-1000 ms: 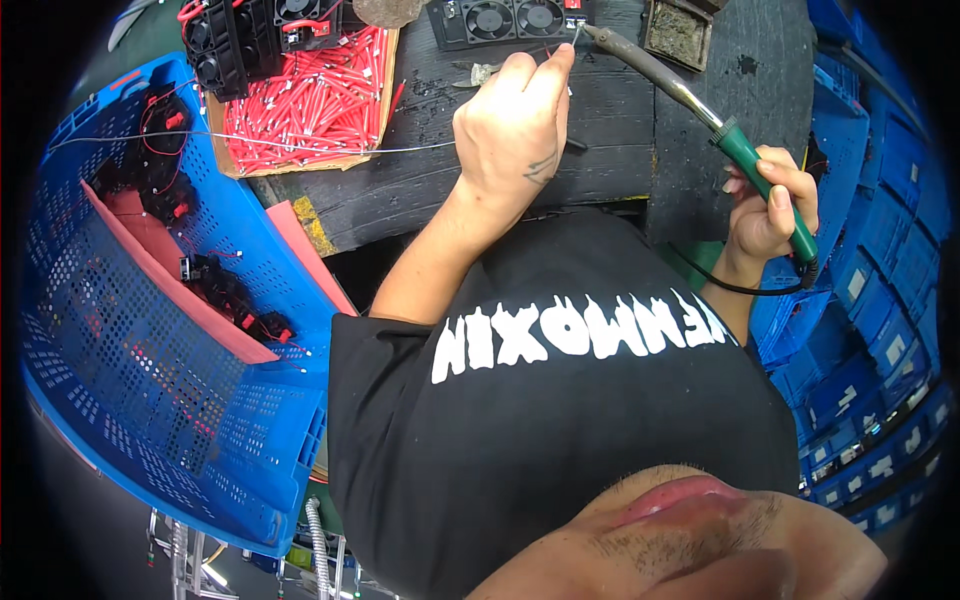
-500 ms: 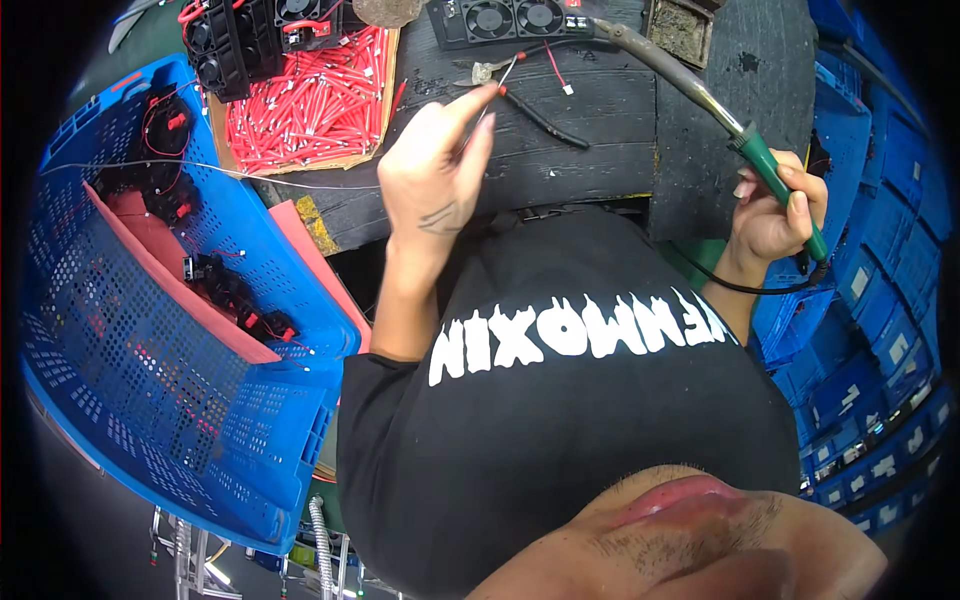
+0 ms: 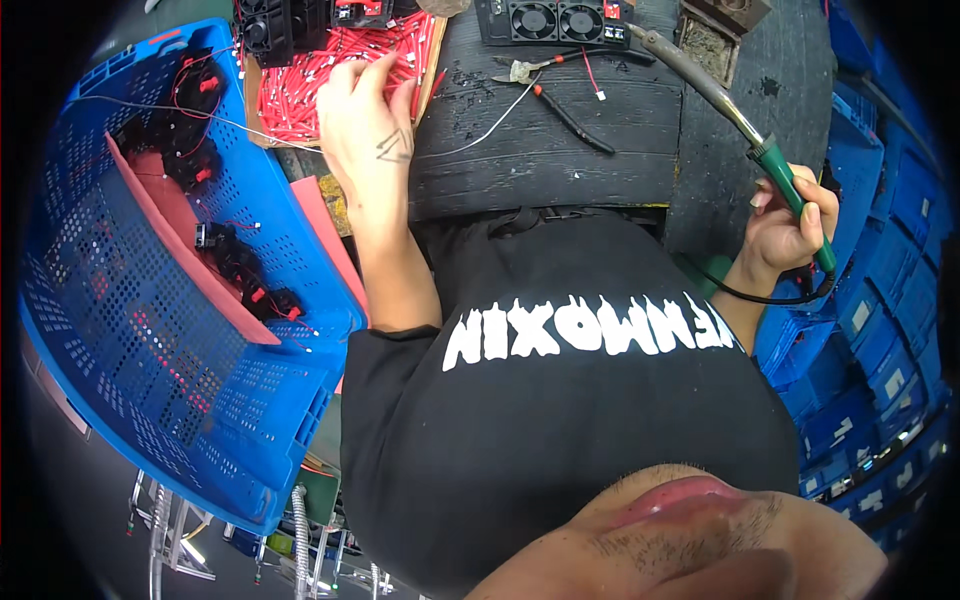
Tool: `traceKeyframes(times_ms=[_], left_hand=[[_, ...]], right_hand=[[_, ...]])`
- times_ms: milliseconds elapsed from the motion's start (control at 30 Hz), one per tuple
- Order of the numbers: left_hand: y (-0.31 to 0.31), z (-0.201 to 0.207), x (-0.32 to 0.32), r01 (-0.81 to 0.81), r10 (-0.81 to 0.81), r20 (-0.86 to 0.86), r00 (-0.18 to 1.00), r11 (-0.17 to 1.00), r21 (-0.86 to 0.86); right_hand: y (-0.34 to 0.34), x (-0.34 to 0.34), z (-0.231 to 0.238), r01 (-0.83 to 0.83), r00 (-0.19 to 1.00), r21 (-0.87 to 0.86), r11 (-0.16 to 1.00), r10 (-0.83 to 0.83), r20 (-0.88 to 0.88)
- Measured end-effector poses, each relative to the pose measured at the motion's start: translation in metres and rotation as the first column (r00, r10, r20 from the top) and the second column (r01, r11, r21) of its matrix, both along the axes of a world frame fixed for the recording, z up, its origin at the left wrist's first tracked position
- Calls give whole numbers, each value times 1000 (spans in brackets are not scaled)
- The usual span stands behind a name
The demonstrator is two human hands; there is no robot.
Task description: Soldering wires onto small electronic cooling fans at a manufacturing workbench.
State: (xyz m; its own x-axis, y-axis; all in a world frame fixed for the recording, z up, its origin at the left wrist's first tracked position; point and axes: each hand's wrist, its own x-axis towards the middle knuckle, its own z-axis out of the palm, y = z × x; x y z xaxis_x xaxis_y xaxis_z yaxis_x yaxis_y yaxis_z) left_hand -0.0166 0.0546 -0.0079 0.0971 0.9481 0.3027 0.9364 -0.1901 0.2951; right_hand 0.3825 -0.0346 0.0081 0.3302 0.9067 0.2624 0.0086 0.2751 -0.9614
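My left hand (image 3: pixel 362 135) is over the cardboard box of red wires (image 3: pixel 290 105), thumb and index finger apart; the other fingertips are partly hidden, and I see nothing held. In my right hand (image 3: pixel 792 225) is a soldering iron (image 3: pixel 778 165), gripped by its green handle. Its tip reaches the right end of a black twin-fan unit (image 3: pixel 555 22) at the bench's far side. Just nearer lie cutting pliers (image 3: pixel 570 118) with black and red handles, jaws to the left. One red wire (image 3: pixel 590 75) with a white connector runs down beside them.
A thin solder wire (image 3: pixel 480 142) crosses from the blue crate to the pliers. The perforated blue crate (image 3: pixel 190 400) at left holds black fan units (image 3: pixel 240 265) and pink sheets. More fans (image 3: pixel 268 32) stand behind the wires. A metal tray (image 3: pixel 708 50) sits far right.
My left hand has moved left from beside the pliers to the red wires. The solder wire now lies loose across the bench. My right hand still holds the iron; the view has shifted slightly.
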Motion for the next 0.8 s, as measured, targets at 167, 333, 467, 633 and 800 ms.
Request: traceKeyframes(times_ms=[167, 333, 467, 633, 800], left_hand=[[12, -5, -11, 65, -65, 11, 998, 988, -138], [28, -14, -15, 157, -160, -34, 986, 984, -80], [31, -4, -15, 228, -223, -99, 970, 972, 49], [34, -8, -28, 379, -375, -65, 925, 924, 55], [19, -9, -3, 141, -237, 406, 882, 957, 252]], right_hand=[[-4, 1, -1, 41, 999, 0, 999, -41, 0], [-5, -2, 0, 52, 999, -10, 999, -52, -7], [-2, -3, 2, 46, 999, -9, 999, -46, -5], [-3, 0, 0, 34, 999, -26, 999, -33, 10], [-5, 0, 2, 52, 998, -27, 998, -51, 23]])
